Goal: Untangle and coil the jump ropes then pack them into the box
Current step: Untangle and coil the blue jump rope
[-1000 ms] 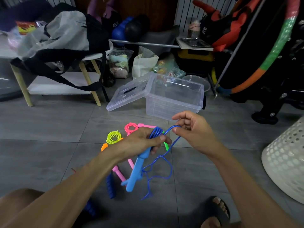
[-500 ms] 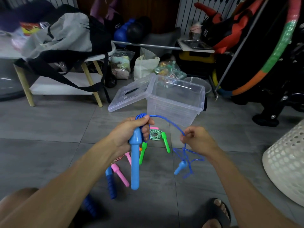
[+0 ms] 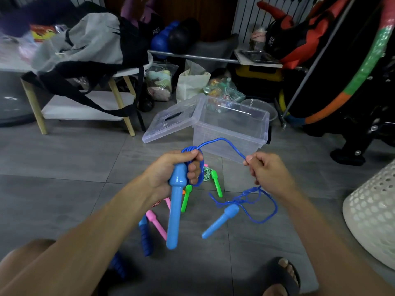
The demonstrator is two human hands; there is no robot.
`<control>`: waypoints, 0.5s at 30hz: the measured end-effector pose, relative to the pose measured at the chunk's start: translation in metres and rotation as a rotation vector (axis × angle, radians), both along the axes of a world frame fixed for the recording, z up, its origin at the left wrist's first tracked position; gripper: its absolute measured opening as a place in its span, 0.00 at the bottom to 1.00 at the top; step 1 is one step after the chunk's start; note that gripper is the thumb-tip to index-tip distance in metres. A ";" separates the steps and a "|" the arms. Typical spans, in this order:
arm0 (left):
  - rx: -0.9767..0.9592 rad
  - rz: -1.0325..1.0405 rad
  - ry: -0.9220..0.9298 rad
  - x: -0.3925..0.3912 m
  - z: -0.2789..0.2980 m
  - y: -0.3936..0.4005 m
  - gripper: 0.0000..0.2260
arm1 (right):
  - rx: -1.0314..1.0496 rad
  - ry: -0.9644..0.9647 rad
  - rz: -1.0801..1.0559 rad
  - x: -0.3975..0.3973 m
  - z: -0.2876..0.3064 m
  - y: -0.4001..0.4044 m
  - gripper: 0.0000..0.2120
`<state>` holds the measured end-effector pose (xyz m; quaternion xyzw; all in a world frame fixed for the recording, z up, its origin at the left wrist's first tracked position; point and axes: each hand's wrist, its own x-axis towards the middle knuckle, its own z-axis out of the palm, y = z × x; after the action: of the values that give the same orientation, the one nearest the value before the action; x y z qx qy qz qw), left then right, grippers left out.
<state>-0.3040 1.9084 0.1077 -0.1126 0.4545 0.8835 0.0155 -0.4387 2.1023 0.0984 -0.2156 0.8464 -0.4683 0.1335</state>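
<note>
The left hand (image 3: 171, 171) grips a light-blue handle (image 3: 174, 210) with blue cord (image 3: 222, 142) coiled at its top, while the right hand (image 3: 267, 171) pinches the cord, whose far end dangles tangled to a second handle (image 3: 220, 221). Beyond them, a clear box (image 3: 233, 133) sits open on the grey tiled floor (image 3: 64, 167), its lid (image 3: 168, 122) leaning at the left, with other coloured ropes (image 3: 188, 197) lying near.

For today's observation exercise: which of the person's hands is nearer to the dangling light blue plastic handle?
Right. The right hand pinches the blue cord just above the dangling light blue plastic handle; the left hand is farther left, gripping the other handle.
</note>
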 end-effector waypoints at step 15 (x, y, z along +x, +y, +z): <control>-0.183 0.165 -0.084 -0.010 -0.004 0.006 0.08 | 0.071 -0.233 0.559 0.060 0.006 -0.031 0.07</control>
<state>-0.3140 1.9140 0.1036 -0.1876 0.5213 0.8311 -0.0487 -0.3788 2.0709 0.1049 -0.3801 0.7492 -0.4049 0.3610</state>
